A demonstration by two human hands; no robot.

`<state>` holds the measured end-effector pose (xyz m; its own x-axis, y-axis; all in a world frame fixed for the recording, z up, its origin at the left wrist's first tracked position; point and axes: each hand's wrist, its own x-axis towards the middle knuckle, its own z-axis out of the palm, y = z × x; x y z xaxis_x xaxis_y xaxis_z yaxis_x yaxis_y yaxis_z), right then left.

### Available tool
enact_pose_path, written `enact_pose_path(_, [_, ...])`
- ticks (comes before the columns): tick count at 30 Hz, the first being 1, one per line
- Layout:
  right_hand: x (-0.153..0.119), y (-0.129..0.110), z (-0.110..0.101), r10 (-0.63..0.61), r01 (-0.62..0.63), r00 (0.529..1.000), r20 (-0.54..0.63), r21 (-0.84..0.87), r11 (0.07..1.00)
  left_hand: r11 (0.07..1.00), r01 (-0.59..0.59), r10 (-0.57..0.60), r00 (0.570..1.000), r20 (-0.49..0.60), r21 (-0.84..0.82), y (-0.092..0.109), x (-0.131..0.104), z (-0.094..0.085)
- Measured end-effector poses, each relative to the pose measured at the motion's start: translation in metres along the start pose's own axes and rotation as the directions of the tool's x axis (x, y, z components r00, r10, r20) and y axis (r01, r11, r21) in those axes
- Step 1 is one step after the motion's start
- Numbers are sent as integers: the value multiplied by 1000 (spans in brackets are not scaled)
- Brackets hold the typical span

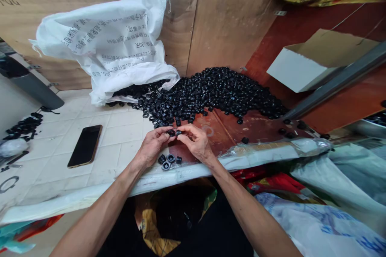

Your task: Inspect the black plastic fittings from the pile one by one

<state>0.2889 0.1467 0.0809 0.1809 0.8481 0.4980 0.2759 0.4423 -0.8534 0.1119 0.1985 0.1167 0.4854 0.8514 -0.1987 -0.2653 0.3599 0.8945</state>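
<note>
Near the front edge of the worktop, my left hand (154, 144) pinches a small black part (171, 132) between thumb and fingertips. My right hand (196, 142) holds another small black part (178, 132) right beside it, so the two parts nearly meet or touch. Just below my hands lie several loose black parts (170, 158), some showing a grey inside. Behind my fingertips spreads a large heap of similar black parts (217, 88), reaching to the wooden back board.
A white printed sack (111, 40) lies at the heap's left end. A phone (85, 145) rests on the white tiled surface (120, 128). An open carton (301, 66) stands at the right behind a grey bar (337, 84). A padded strip (259, 155) lines the front edge.
</note>
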Motion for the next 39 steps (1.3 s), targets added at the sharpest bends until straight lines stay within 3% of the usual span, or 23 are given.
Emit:
enact_pose_path(7, [2, -4, 2, -137, 139, 990, 19, -113, 984, 991, -59, 53, 997, 53, 118, -4, 0, 0])
enact_pose_path(15, [1, -4, 0, -116, 114, 993, -4, -104, 988, 968, -120, 106, 991, 76, 221, -8, 3, -10])
enact_pose_path(20, [0, -4, 0, -86, 86, 996, 8, -95, 992, 936, -172, 157, 985, 75, 306, -4, 0, -7])
enact_pose_path(25, [-1, -1, 2, 22, -21, 1000, 12, -43, 999, 935, -197, 177, 980, 96, 295, -6, 0, -6])
enact_pose_path(33, [0, -3, 0, 48, -48, 998, 39, 5, 999, 928, -223, 201, 974, 100, 300, -9, 0, -5])
enact_pose_path(39, [2, -3, -2, -75, 78, 997, 29, -96, 992, 920, -202, 196, 979, 52, 336, -5, -1, -4])
